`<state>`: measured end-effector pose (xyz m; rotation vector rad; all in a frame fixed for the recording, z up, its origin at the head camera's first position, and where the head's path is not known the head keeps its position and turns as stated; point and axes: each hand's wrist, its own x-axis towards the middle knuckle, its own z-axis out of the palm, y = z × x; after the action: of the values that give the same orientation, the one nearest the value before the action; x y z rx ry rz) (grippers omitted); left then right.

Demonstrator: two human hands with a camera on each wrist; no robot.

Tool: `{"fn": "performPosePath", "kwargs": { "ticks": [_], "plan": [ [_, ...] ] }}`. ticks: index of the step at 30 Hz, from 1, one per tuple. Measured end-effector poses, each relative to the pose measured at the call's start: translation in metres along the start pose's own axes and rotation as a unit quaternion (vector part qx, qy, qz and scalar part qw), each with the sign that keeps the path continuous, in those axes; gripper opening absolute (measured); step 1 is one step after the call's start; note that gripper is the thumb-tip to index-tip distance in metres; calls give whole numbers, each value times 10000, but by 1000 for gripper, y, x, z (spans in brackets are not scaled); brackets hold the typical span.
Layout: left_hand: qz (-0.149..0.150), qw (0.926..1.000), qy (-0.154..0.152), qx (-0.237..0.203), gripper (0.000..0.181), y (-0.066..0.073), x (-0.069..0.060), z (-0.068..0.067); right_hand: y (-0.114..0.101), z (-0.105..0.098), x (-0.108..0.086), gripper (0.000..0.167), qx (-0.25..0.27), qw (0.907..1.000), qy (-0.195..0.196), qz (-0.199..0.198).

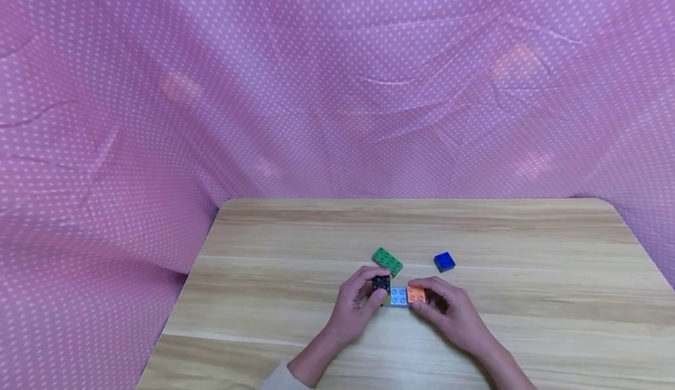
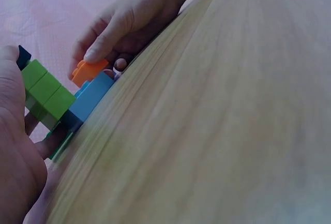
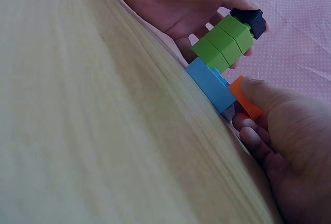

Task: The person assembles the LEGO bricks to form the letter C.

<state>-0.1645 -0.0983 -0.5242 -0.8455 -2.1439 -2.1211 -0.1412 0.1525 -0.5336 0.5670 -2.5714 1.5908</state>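
In my left hand (image 1: pixel 354 308) a black brick (image 1: pixel 381 284) is pinched between thumb and fingers. It sits at the top of a stack of lime green bricks (image 3: pixel 217 44), which rises from one end of a light blue brick (image 1: pixel 398 296) low on the table. My right hand (image 1: pixel 457 318) pinches an orange brick (image 1: pixel 416 294) at the light blue brick's other end. In the right wrist view the orange brick (image 3: pixel 245 98) is tilted against that end; whether it is fastened cannot be told.
Behind my left hand a green brick (image 1: pixel 387 260) with several studs lies at an angle on the wooden table (image 1: pixel 295 232). A dark blue brick (image 1: pixel 445 262) lies farther right, behind my right hand. Pink dotted cloth (image 1: pixel 337 115) hangs around the table.
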Motion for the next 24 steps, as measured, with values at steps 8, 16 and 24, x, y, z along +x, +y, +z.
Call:
{"fn": "performPosePath", "kwargs": {
  "ticks": [8,16,24],
  "plan": [
    [-109,9998,58,158,32,2,1,1,-1,-2,1,39,14,10000,-19,59],
    [-162,9997,88,145,30,7,3,3,0,-2,0,38,-54,9999,-12,85],
    [-76,9997,118,220,33,3,1,0,-1,0,0,37,25,9999,-40,96]
  ]
}}
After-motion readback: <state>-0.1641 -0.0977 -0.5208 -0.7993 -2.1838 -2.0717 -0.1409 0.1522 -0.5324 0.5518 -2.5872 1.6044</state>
